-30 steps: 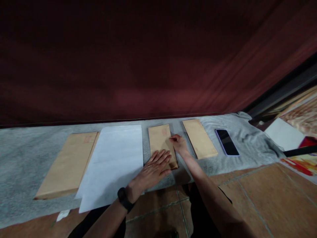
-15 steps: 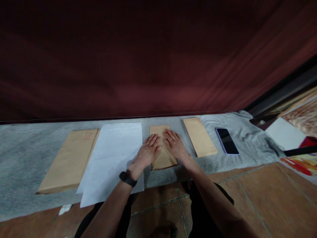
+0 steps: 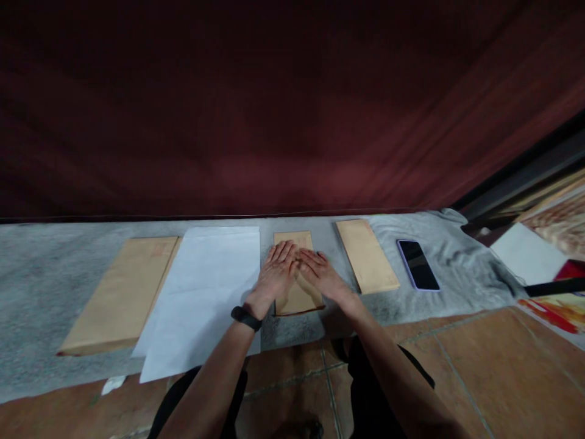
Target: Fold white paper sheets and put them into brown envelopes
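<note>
A small brown paper envelope (image 3: 299, 297) lies flat on the grey cloth in front of me, its long side pointing away. My left hand (image 3: 278, 268) rests palm down over its left edge, fingers stretched out. From the other side my right hand (image 3: 322, 274) presses flat on it, the fingertips of both hands meeting near the middle. Part of the envelope is hidden beneath them. A dark band (image 3: 247, 317) circles my left wrist. Left of this lie white paper sheets (image 3: 205, 292), overlapping, with larger brown envelopes (image 3: 123, 292) beyond them.
A stack of small brown envelopes (image 3: 368, 256) lies to the right, then a phone (image 3: 418, 265) in a purple case. Grey cloth (image 3: 475, 268) covers the surface, wrinkled at the right. Behind hangs a dark red curtain (image 3: 274, 122). Tiled floor (image 3: 439, 372) shows below.
My hands have come closer together on the envelope; the left has slid slightly up and its fingers now touch the right hand's. The view has shifted slightly.
</note>
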### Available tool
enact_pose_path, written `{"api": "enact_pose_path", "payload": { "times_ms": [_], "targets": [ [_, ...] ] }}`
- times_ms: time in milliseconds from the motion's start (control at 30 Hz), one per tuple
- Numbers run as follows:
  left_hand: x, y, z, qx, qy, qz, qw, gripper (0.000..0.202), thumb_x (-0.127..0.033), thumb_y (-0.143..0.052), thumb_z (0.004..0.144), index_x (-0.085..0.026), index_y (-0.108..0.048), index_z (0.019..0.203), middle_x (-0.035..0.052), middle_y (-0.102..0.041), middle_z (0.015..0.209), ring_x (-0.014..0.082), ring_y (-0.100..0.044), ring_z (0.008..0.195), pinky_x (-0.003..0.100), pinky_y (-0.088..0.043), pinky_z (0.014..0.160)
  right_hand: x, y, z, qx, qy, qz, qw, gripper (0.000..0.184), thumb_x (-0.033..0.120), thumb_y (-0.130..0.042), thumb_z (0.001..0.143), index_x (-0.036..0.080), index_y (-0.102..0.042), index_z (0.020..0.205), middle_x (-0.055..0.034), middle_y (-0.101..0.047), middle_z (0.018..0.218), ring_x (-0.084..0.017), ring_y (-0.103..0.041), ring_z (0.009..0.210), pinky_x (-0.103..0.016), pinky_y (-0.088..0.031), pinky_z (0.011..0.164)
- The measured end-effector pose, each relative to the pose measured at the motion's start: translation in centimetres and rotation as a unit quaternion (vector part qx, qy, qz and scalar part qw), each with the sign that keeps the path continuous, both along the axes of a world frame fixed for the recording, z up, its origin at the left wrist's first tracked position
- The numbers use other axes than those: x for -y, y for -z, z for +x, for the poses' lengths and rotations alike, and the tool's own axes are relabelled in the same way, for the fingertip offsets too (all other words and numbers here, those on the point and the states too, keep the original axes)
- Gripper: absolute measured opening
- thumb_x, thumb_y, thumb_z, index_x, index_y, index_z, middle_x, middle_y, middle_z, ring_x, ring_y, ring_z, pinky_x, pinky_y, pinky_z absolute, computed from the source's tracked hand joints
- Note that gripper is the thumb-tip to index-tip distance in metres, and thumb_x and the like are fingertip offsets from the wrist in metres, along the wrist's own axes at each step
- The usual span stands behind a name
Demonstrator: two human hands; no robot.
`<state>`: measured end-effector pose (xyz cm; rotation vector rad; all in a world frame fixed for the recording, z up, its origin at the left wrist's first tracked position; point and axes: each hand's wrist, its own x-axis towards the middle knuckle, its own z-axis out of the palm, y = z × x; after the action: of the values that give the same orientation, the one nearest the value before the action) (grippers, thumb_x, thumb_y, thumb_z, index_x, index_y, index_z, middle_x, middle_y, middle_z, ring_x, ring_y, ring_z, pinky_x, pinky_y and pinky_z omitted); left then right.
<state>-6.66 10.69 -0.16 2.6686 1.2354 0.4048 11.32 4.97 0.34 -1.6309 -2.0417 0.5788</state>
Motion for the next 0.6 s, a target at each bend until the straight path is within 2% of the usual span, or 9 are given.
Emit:
{"api": "enact_pose_path", "payload": {
  "times_ms": [100, 233, 400, 600],
  "targets": [
    [-0.5, 0.0, 0.2, 0.004, 0.0, 0.011, 1.0, 0.057, -0.034, -0.023, 0.103, -0.013, -0.039, 0.153, 0.01, -0.039, 0.16, 0.0244, -0.027, 0.152, 0.047, -0.02, 0.126, -0.5, -0.5, 0.5, -0.113, 0.081, -0.013, 0.99, 0.052, 0.044, -0.025, 0.107, 0.021, -0.051, 0.145, -0.0077, -0.055, 0.149, -0.016, -0.048, 0.14, -0.038, -0.035, 0.119],
    [-2.5, -0.4, 1.7, -0.035, 0.04, -0.001, 0.999, 0.06, -0.04, -0.02, 0.104, -0.009, -0.039, 0.153, 0.0108, -0.033, 0.163, 0.0237, -0.024, 0.153, 0.044, -0.017, 0.127, -0.7, -0.7, 0.4, -0.187, 0.179, -0.009, 0.966, 0.053, 0.046, -0.024, 0.107, 0.02, -0.052, 0.142, -0.0094, -0.059, 0.145, -0.017, -0.053, 0.135, -0.036, -0.041, 0.115],
    [-5.2, -0.5, 3.9, -0.063, 0.099, -0.021, 0.993, 0.062, -0.047, -0.017, 0.104, -0.015, -0.036, 0.154, 0.0072, -0.035, 0.162, 0.0212, -0.025, 0.153, 0.042, -0.016, 0.126, -0.7, -0.8, 0.1, -0.214, 0.214, 0.003, 0.953, 0.052, 0.047, -0.025, 0.106, 0.018, -0.056, 0.136, -0.0133, -0.062, 0.138, -0.022, -0.056, 0.13, -0.039, -0.044, 0.112],
    [-4.6, 0.3, 3.6, -0.058, 0.133, 0.007, 0.989, 0.065, -0.052, -0.019, 0.104, -0.015, -0.032, 0.156, 0.0104, -0.034, 0.162, 0.02, -0.026, 0.152, 0.04, -0.015, 0.126, -1.0, -0.8, 0.5, -0.197, 0.212, -0.005, 0.957, 0.052, 0.044, -0.019, 0.107, 0.019, -0.055, 0.133, -0.0129, -0.066, 0.131, -0.02, -0.062, 0.122, -0.035, -0.048, 0.105]
  ]
}}
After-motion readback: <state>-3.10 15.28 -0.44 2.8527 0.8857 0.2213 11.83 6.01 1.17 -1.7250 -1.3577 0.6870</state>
